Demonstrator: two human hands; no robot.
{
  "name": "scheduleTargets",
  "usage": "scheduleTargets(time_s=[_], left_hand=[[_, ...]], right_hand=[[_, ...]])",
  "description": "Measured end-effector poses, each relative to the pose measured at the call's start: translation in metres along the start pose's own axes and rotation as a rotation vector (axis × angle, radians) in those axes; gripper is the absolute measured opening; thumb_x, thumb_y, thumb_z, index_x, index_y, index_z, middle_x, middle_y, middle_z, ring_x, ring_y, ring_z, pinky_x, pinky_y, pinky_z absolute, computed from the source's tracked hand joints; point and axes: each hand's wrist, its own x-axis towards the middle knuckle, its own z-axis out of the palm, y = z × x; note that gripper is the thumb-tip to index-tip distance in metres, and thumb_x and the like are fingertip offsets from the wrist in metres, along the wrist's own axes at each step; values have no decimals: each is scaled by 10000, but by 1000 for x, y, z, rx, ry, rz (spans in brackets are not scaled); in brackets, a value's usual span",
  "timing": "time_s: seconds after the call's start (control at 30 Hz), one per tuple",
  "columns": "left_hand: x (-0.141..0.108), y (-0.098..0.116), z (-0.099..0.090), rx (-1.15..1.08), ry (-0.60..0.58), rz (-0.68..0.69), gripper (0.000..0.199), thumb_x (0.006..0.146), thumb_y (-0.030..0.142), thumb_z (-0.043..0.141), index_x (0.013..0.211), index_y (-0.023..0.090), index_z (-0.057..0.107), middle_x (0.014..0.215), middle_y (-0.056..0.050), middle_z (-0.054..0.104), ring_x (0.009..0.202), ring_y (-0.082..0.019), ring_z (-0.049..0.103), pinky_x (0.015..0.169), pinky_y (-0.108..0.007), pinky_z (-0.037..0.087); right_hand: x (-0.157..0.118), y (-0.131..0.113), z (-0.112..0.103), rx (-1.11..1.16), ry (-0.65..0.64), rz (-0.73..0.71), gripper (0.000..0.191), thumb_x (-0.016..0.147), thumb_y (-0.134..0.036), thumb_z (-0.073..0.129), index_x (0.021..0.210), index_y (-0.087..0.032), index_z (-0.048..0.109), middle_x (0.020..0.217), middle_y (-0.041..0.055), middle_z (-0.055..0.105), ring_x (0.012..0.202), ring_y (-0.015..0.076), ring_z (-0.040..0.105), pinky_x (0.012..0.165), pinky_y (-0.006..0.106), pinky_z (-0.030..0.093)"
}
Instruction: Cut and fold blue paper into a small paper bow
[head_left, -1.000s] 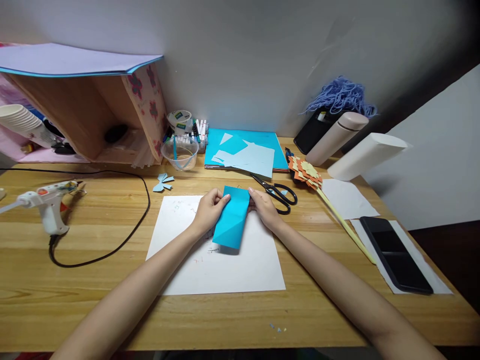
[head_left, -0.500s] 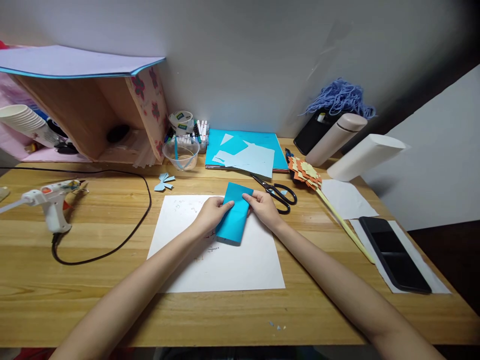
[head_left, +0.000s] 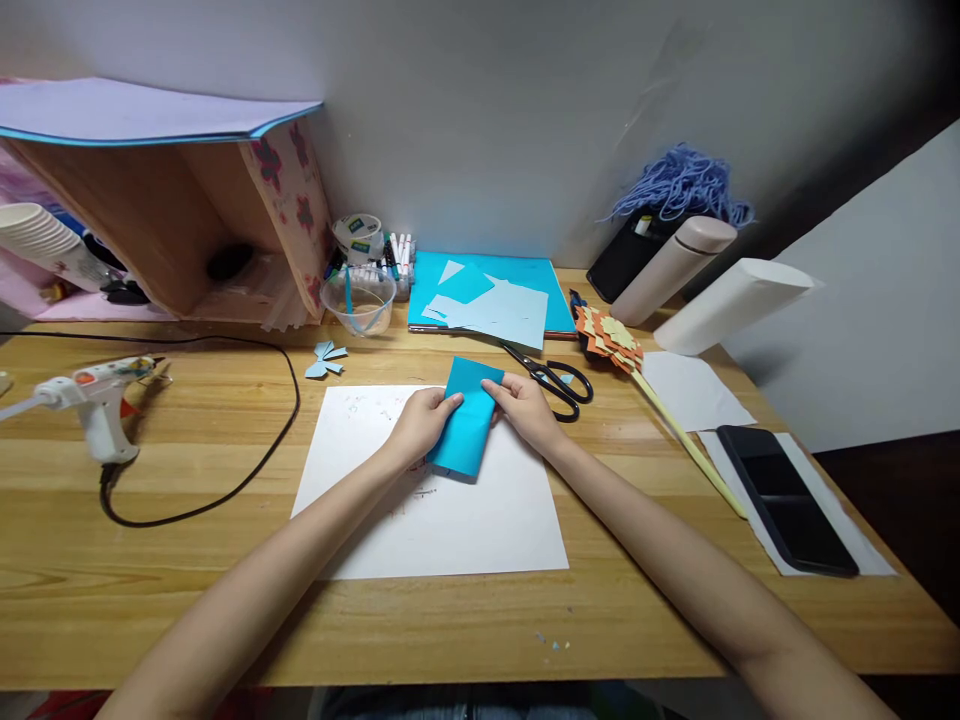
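Note:
A folded piece of blue paper [head_left: 466,425] is held tilted above a white sheet [head_left: 465,535] on the wooden table. My left hand [head_left: 421,422] grips its left edge, the thumb on the front face and the fingers hidden behind. My right hand [head_left: 525,405] pinches the upper right edge, thumb on top. Just beyond my right hand lie black-handled scissors [head_left: 559,380], with small pale blue scraps by the handles. A cut light blue paper shape [head_left: 326,360] rests to the left, behind the white sheet.
On the left are a glue gun [head_left: 105,405] with its looping cable and an open box [head_left: 172,220]. Behind stand a clear plastic cup [head_left: 360,300] and blue sheets [head_left: 435,275]. At right are a paper flower [head_left: 607,338], a phone [head_left: 787,500] and a bottle [head_left: 675,270].
The view has shifted slightly, so most things appear a little higher. Both hands keep their hold on the blue paper, which looks nearly unchanged.

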Motion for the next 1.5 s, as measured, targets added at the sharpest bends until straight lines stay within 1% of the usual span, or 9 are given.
scheduleTargets(time_s=[0.33, 0.47, 0.67, 0.83, 0.97, 1.13, 1.33, 1.43, 1.5], left_hand=[[1, -2, -1, 14, -5, -3, 336, 779, 438, 483, 687, 132, 585, 628, -15, 593, 582, -144, 480, 566, -251, 379], [1, -2, -1, 10, 12, 27, 344, 784, 446, 483, 690, 136, 596, 647, -26, 616, 602, -159, 502, 565, -251, 376], [0, -2, 1, 212, 82, 124, 368, 841, 427, 414, 689, 146, 595, 681, -46, 624, 644, -169, 518, 590, -255, 373], [-2, -1, 2, 341, 168, 191, 375, 865, 404, 381, 662, 153, 573, 679, -47, 619, 633, -158, 523, 610, -257, 365], [-1, -1, 1, 336, 153, 154, 391, 841, 459, 410, 694, 148, 596, 682, -41, 617, 631, -155, 514, 584, -252, 358], [3, -4, -3, 298, 60, 63, 396, 750, 524, 516, 662, 144, 584, 575, 5, 529, 547, -127, 446, 490, -231, 300], [3, -6, -3, 211, 101, 76, 373, 778, 488, 492, 650, 145, 563, 602, 6, 546, 553, -118, 445, 503, -227, 319], [1, -6, -1, 217, 135, 105, 363, 792, 478, 485, 655, 149, 553, 622, 0, 551, 570, -123, 452, 517, -230, 327], [0, -5, 1, 233, 167, 123, 358, 799, 473, 480, 656, 152, 550, 626, -1, 551, 578, -127, 456, 530, -236, 329]], right_hand=[[-2, -6, 0, 14, -8, -3, 351, 744, -502, 606, 669, -165, 543, 534, -23, 555, 475, 126, 552, 462, 232, 442], [-2, -6, 0, 3, -54, 8, 352, 711, -501, 637, 683, -162, 545, 551, -27, 561, 499, 118, 552, 486, 227, 453], [0, -7, 1, 19, -25, 61, 384, 655, -522, 669, 670, -165, 527, 511, -28, 568, 434, 109, 536, 436, 217, 423], [-3, -11, 3, 3, -128, 111, 407, 622, -532, 685, 695, -167, 521, 506, -21, 593, 426, 121, 554, 439, 224, 434], [-2, -10, 4, -47, -43, 96, 404, 631, -539, 671, 625, -175, 495, 438, -22, 557, 391, 121, 529, 403, 216, 394], [-1, -7, 4, -28, 16, 84, 404, 629, -536, 678, 634, -182, 484, 455, -22, 570, 391, 115, 528, 406, 217, 403], [-3, -10, 5, 32, -107, 125, 418, 629, -534, 687, 715, -149, 550, 546, -12, 615, 458, 112, 571, 459, 212, 447], [-3, -8, 6, 15, -66, 122, 413, 625, -526, 695, 640, -150, 526, 496, -17, 591, 428, 98, 547, 431, 194, 413], [-4, -6, 7, 40, -75, 124, 405, 631, -521, 693, 659, -148, 537, 528, -13, 606, 458, 104, 564, 456, 201, 433]])
